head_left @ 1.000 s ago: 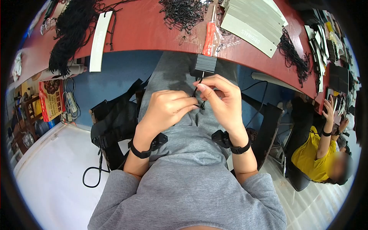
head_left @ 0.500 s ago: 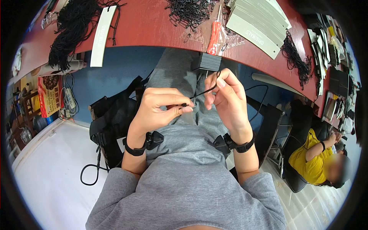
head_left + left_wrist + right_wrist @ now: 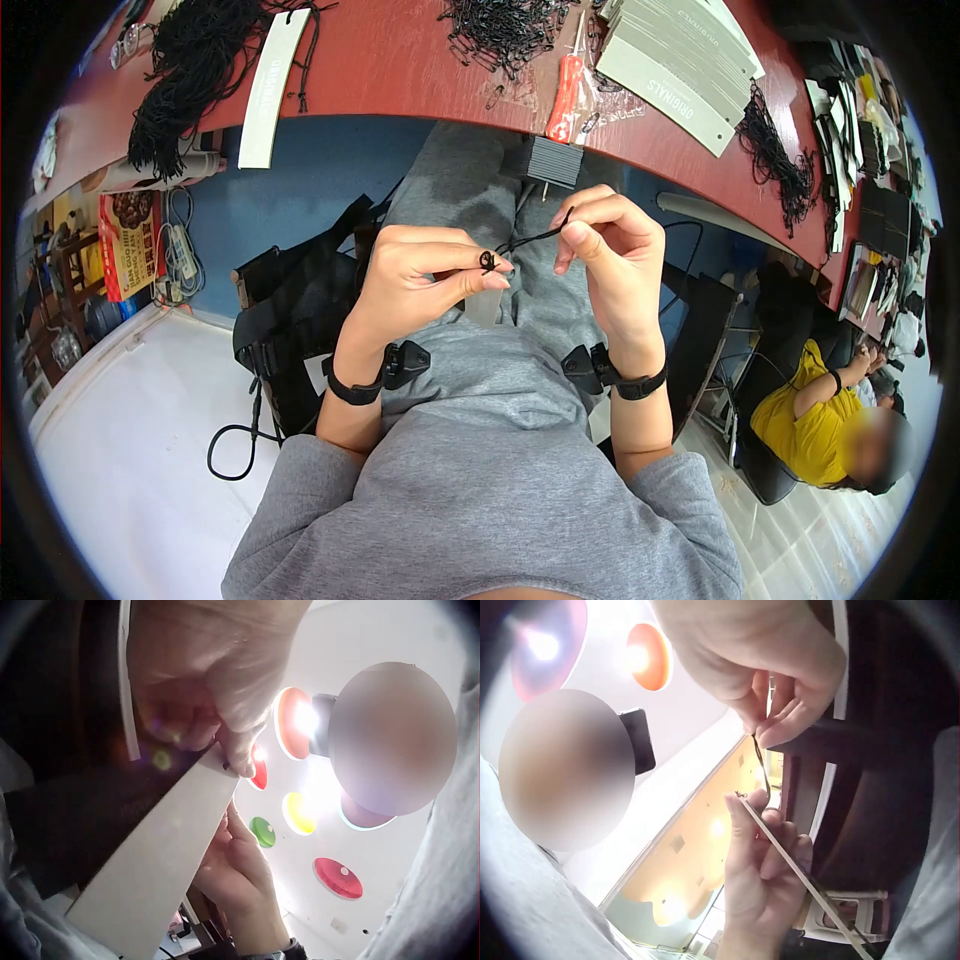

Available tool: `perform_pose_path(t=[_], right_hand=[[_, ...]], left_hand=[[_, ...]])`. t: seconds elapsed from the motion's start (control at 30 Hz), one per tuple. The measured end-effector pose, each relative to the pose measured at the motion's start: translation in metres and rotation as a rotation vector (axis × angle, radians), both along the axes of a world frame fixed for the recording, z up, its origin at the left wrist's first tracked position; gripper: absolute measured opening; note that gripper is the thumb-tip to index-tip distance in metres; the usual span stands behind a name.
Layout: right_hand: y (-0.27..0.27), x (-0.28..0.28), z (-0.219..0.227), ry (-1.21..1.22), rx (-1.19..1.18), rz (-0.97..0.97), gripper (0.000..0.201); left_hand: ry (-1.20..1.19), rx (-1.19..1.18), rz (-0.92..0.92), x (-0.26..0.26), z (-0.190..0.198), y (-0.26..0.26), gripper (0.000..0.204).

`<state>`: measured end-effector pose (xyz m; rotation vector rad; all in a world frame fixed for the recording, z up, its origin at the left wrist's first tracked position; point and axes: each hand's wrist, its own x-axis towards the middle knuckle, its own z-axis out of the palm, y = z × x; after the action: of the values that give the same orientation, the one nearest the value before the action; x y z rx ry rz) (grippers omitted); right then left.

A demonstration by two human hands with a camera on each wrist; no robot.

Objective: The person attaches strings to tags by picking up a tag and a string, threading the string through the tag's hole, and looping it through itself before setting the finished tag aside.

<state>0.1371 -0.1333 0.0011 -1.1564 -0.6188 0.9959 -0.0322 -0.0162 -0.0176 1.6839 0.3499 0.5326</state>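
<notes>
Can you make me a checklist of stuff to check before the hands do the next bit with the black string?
1. Left hand grips the pale card: ok.
2. Right hand pinches the black string: ok.
3. String pulled straight: not ok, it curves and curls by the left fingers.
4. Knot tight: cannot tell, too small to see.
5. Red-handled tool out of the hands: ok, it lies on the red table.

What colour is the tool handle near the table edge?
The tool handle is orange-red; the head view shows it best.
</notes>
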Motion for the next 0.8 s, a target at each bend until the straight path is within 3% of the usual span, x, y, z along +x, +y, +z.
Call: perform_pose_path(t=[0.2, 0.4, 0.5, 0.6, 0.63, 0.7, 0.73, 0.8], right_hand=[[-0.001, 0.000, 0.000, 0.005, -0.036, -0.026, 0.007], [-0.003, 0.003, 0.004, 0.216, -0.159, -0.018, 0.012], [-0.001, 0.003, 0.009, 0.281, -0.193, -0.056, 0.015], [-0.002, 0.006, 0.011, 0.561, -0.006, 0.032, 0.019], [-0.003, 0.008, 0.008, 0.560, -0.007, 0.032, 0.019], [-0.006, 0.012, 0.002, 0.507, 0.141, 0.352, 0.021], [-0.007, 0.010, 0.003, 0.441, 0.171, 0.391, 0.017], [-0.009, 0.009, 0.018, 0.385, 0.031, 0.429, 0.015]], left_hand=[[-0.038, -0.023, 0.017, 0.001, 0.003, -0.001, 0.013], [-0.160, -0.157, -0.070, -0.001, 0.007, 0.005, 0.013], [-0.104, -0.124, -0.048, 0.000, 0.008, 0.002, 0.012], [-0.044, -0.019, -0.039, 0.002, 0.009, 0.003, 0.015], [-0.044, -0.020, -0.038, 0.003, 0.010, 0.001, 0.015], [0.005, 0.020, 0.011, 0.006, 0.013, -0.001, 0.011], [0.005, 0.019, 0.012, 0.007, 0.013, -0.003, 0.011], [0.022, 0.263, 0.104, 0.009, 0.011, -0.005, 0.012]])
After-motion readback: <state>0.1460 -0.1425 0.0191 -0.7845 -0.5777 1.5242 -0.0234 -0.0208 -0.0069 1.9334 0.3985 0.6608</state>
